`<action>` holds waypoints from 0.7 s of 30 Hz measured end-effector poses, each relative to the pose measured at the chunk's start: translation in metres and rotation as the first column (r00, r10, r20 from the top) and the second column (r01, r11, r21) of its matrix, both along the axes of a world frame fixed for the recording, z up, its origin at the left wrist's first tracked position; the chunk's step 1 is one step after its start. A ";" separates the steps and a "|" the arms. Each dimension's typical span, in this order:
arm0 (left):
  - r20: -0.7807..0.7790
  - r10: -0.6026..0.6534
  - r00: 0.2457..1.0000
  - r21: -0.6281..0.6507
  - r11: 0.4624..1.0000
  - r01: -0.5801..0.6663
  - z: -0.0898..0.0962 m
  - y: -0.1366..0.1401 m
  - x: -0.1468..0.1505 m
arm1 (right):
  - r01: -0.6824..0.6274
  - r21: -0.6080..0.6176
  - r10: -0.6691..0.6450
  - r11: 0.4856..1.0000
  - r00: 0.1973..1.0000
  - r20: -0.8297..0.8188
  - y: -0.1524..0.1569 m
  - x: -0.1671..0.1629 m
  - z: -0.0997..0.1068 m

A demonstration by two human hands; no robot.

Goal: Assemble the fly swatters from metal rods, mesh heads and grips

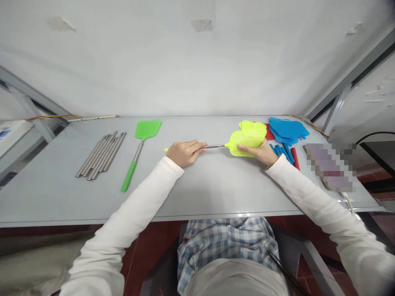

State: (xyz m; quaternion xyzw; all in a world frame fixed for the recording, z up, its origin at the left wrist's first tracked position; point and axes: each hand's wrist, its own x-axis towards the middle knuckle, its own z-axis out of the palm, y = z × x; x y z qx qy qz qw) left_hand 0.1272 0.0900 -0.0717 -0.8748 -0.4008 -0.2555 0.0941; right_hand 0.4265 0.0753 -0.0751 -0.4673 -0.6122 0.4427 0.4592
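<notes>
A yellow fly swatter (247, 142) lies sideways between my hands, its metal rod (215, 146) running left from the perforated head. My left hand (185, 153) is wrapped over the handle end, and a yellow tip shows past the wrist. My right hand (261, 153) grips the yellow head, thumb on top. Another yellow swatter head (247, 124) shows just behind the held one; I cannot tell whether they touch. On the left lies a green fly swatter (148, 129) with a metal rod and green grip.
Several metal tubes (103, 154) lie at the left of the grey table (197, 193). On the right are blue swatter heads (288, 130), a red piece (270, 132), blue grips (286, 153), a red grip (295, 158) and a blurred-out phone-like object (328, 166). A wall stands behind.
</notes>
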 end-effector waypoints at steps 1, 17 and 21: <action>-0.009 -0.001 1.000 0.004 1.000 0.001 0.001 -0.001 0.000 | 0.001 -0.006 -0.001 1.000 1.000 0.003 -0.001 -0.001 0.000; -0.062 -0.009 0.998 0.108 0.994 0.016 0.002 -0.004 0.005 | 0.009 -0.024 -0.008 1.000 1.000 0.020 -0.007 -0.009 0.005; -0.046 0.014 0.999 0.037 0.999 -0.012 0.005 -0.007 0.007 | 0.009 -0.037 -0.009 0.999 1.000 0.015 -0.006 -0.007 0.005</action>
